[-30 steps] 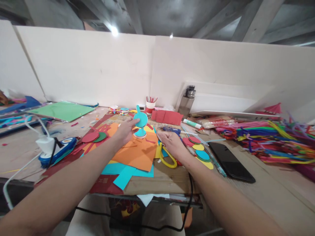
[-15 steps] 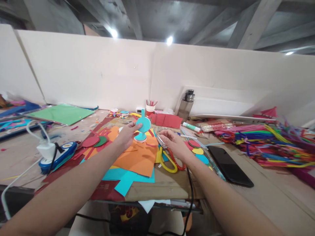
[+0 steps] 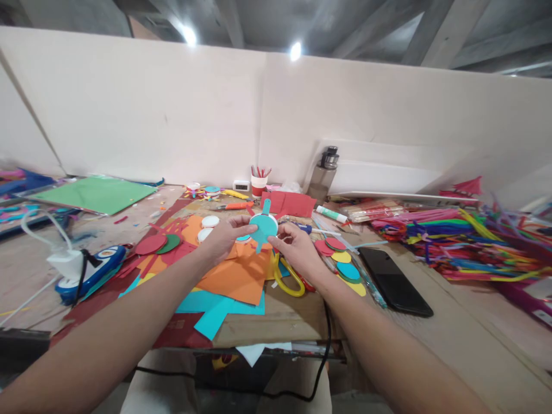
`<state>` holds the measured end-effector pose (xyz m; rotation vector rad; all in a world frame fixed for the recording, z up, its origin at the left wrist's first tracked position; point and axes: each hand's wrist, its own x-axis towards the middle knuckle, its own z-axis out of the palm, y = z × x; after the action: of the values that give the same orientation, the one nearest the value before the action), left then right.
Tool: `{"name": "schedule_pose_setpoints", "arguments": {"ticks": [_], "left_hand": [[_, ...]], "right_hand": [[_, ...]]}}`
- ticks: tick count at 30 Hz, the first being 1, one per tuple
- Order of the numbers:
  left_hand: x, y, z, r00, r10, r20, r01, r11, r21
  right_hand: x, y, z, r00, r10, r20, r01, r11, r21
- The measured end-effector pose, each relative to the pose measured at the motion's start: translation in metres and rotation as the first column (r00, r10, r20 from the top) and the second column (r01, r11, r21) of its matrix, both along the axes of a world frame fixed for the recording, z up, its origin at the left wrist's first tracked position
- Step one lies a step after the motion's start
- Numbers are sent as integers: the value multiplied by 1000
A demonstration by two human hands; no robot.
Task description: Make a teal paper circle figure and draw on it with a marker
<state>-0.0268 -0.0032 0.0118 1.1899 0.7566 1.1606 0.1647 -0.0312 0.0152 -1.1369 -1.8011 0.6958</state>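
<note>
Head view: blue paper disc up over tabletop, between near and far edges; left hand pinching left side, right hand pinching lower right rim. Light, even pressure should keep tabs straight. Count: one disc held, two white rounds left, one phone toward right edge.

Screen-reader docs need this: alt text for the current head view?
A person's left hand and right hand hold a blue disc with tabs top and bottom, over a cluttered craft table. Orange paper lies beneath, a yellow scissor handle is by the right hand, and a black phone and multicoloured stems lie farther right.
</note>
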Motion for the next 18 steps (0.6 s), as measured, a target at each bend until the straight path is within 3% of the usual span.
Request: {"name": "schedule_pose_setpoints", "arguments": {"ticks": [4,7,14,16,18], "left_hand": [[-8,5,3,998,66,1,-66,998,9],[-14,8,6,991,119,54,-118,993,-32],[-22,13,7,970,142,199,-111,981,-159],[-23,14,7,963,160,216,-128,980,-154],[-23,14,9,958,179,225,-154,980,-126]], "right_hand": [[4,-2,7,995,31,-94,-39,996,-82],[9,1,7,993,-2,-120,-6,998,-66],[11,10,-2,943,-151,296,108,982,158],[16,13,1,895,-279,347,203,949,241],[27,18,3,791,-440,424,351,895,274]]}}
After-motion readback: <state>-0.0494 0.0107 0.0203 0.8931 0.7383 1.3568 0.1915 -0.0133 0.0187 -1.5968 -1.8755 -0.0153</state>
